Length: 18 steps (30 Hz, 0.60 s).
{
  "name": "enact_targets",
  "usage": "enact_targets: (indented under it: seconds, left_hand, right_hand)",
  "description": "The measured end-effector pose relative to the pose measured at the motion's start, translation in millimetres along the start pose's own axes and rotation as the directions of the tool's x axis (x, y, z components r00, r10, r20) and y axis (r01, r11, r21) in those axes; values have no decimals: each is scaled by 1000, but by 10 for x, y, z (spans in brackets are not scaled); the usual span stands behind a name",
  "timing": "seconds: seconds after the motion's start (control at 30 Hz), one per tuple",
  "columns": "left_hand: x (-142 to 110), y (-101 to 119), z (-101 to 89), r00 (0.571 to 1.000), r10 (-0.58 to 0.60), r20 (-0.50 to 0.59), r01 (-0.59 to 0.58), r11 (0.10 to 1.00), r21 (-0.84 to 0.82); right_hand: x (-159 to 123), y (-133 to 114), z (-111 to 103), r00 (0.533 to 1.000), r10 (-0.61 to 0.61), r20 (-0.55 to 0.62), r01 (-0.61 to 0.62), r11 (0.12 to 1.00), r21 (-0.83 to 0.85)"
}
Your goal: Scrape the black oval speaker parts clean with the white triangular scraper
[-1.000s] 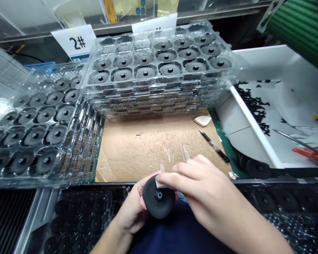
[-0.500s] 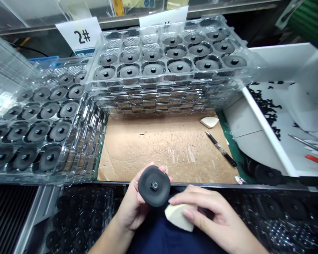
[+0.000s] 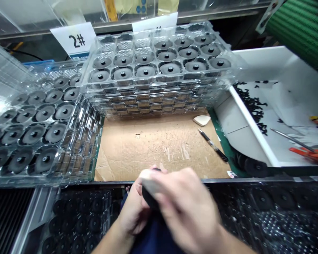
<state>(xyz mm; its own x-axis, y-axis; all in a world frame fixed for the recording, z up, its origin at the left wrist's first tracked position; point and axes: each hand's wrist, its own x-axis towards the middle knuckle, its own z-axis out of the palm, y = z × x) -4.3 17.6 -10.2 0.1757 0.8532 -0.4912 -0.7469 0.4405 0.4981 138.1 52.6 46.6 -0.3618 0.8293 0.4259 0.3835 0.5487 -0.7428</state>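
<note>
My left hand (image 3: pixel 132 210) grips a black rounded disc (image 3: pixel 147 198) by its edge, near the front edge of the bench. My right hand (image 3: pixel 192 208), smeared by motion, holds a cream wedge-shaped sponge (image 3: pixel 149 180) against or just over the disc's face. Most of that face, with the small centre post seen earlier, is hidden behind the sponge and the right fingers. Another sponge wedge (image 3: pixel 201 120) lies on the cardboard sheet (image 3: pixel 127 151), near a black pen (image 3: pixel 213 145).
Stacked clear plastic trays (image 3: pixel 137 83) with similar discs stand at the back; another tray stack (image 3: pixel 76 141) is at the left. On the right, a white bin (image 3: pixel 257 127) holds small black pieces and an orange-handled tool (image 3: pixel 310 153). A green ribbed tube (image 3: pixel 302 31) hangs upper right.
My right hand has moved left and up, bringing the sponge from beside the disc onto or over its face. The disc has turned from facing the camera to a steeper tilt.
</note>
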Motion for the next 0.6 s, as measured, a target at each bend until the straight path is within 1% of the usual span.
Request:
enact_targets:
  seconds: [0.03, 0.07, 0.13, 0.17, 0.2, 0.23, 0.3, 0.33, 0.37, 0.4, 0.47, 0.5, 0.53, 0.6]
  left_hand:
    - [-2, -19, -26, 1000, -6, -3, 6, 1000, -2]
    - [-2, -34, -45, 1000, -4, -18, 4, 1000, -7]
    - [1, -47, -47, 997, 21, -75, -22, 1000, -15]
    - [4, -48, -31, 995, 23, -94, -24, 1000, -11]
    - [7, -46, -8, 995, 9, -98, -9, 1000, 0]
    - [10, -38, 19, 996, -13, -93, 15, 1000, 15]
    - [11, -9, 64, 996, -47, -70, 49, 998, 28]
    - [11, 13, 76, 997, -48, -59, 50, 998, 23]
    - [9, 36, 81, 998, -38, -49, 39, 999, 10]
    - [8, 58, 81, 999, -27, -42, 26, 1000, -7]
    - [9, 90, 79, 999, -23, -27, 22, 999, -26]
    - [11, 97, 84, 999, -27, -20, 26, 999, -32]
    - [13, 99, 95, 999, -30, -11, 30, 999, -41]
    - [18, 97, 130, 999, -43, -2, 43, 997, -57]
  right_hand:
    - [20, -29, 39, 996, -52, 70, 53, 999, -14]
    - [39, -44, 64, 986, -59, 153, 62, 998, -15]
    - [77, -43, 79, 947, 0, 320, 3, 1000, -10]
    - [98, -33, 80, 931, 31, 364, -25, 999, -20]
    - [117, -21, 83, 933, 43, 356, -31, 999, -38]
    - [133, -9, 89, 951, 30, 307, -13, 998, -57]
    - [143, 7, 91, 979, -39, 202, 51, 997, -57]
    - [134, 13, 76, 979, -69, 191, 76, 997, -32]
    - [116, 18, 45, 970, -92, 224, 92, 996, 12]
    - [91, 23, -2, 952, -99, 289, 88, 995, 52]
    - [34, 33, -124, 918, -46, 393, 27, 998, 53]
    - [10, 36, -183, 915, 0, 403, -2, 1000, 6]
    - [-5, 37, -230, 920, 48, 388, -26, 998, -62]
    - [3, 31, -271, 947, 108, 304, -43, 976, -213]
